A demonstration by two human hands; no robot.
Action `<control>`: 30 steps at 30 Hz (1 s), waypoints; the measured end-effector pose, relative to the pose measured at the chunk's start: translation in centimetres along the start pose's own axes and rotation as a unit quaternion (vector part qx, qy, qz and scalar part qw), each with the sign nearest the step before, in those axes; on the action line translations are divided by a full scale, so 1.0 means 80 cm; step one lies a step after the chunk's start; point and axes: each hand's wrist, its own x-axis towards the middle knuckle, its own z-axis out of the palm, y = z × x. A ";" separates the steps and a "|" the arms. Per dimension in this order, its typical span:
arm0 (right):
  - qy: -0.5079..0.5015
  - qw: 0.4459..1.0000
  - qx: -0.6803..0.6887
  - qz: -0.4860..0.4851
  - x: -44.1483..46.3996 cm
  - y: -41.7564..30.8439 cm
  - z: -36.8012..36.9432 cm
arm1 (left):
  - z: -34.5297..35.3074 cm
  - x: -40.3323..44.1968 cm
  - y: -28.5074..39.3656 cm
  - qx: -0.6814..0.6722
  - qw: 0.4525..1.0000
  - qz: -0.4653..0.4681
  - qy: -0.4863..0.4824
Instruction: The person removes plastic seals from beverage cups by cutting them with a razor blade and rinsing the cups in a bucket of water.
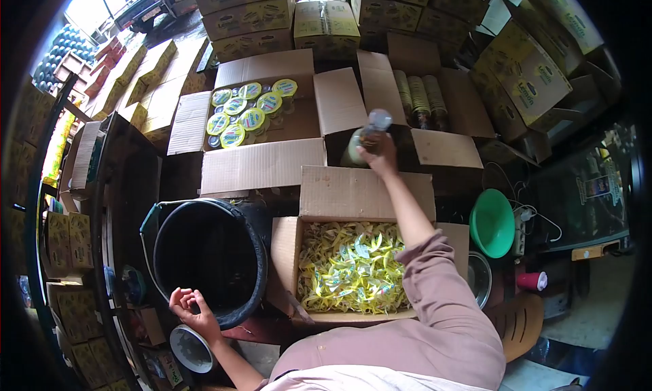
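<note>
My right hand (382, 157) reaches forward between two open cartons, its fingers wrapped round a clear plastic cup (379, 119). A second pale, cup-like shape (356, 149) shows beside the fingers; blur hides whether it is held too. My left hand (193, 309) hangs at the near rim of a black bucket (257, 255), fingers loosely bent and apart, with nothing in them. Cups with yellow lemon-print lids (252, 119) stand in the left open carton (261, 167). Stacked cups (420, 102) lie in the right open carton (445, 149).
Close to my body stands a box (367, 194) full of yellow film scraps (353, 269). A green bowl (492, 223), a metal bowl (479, 279) and a pink cup (532, 281) are at right. A grey bowl (191, 349) sits below my left hand. Printed cartons (326, 28) are piled behind.
</note>
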 end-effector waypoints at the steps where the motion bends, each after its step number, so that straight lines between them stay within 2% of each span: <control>1: -0.022 0.998 -0.044 -0.028 0.006 -0.016 0.005 | 0.001 -0.001 0.000 0.005 1.000 -0.001 -0.007; 5: -0.023 0.995 0.009 0.098 0.005 -0.032 0.003 | -0.005 -0.001 -0.001 0.006 1.000 -0.008 -0.016; 11: -0.028 0.984 0.101 0.142 0.004 -0.011 0.003 | -0.002 0.001 0.000 -0.011 1.000 -0.007 -0.003; 15: 0.112 0.979 0.100 0.136 -0.006 0.017 -0.018 | -0.003 0.001 -0.006 -0.008 1.000 -0.006 -0.007; 18: 0.113 0.942 0.202 0.244 -0.007 0.077 -0.032 | -0.003 0.002 -0.007 -0.021 1.000 -0.001 -0.017; 22: 0.112 0.833 0.362 0.403 0.014 -0.003 -0.096 | -0.003 0.002 -0.003 -0.018 1.000 -0.004 -0.017; 26: 0.101 0.849 0.363 0.370 0.016 -0.016 -0.114 | -0.004 0.002 -0.003 -0.019 0.999 -0.008 -0.027; 29: 0.137 0.884 0.309 0.322 0.014 -0.022 -0.085 | 0.008 0.000 0.030 0.037 0.997 0.063 0.000; 30: 0.083 0.915 0.287 0.270 0.014 -0.023 -0.080 | 0.024 -0.004 0.048 -0.052 0.996 0.067 0.018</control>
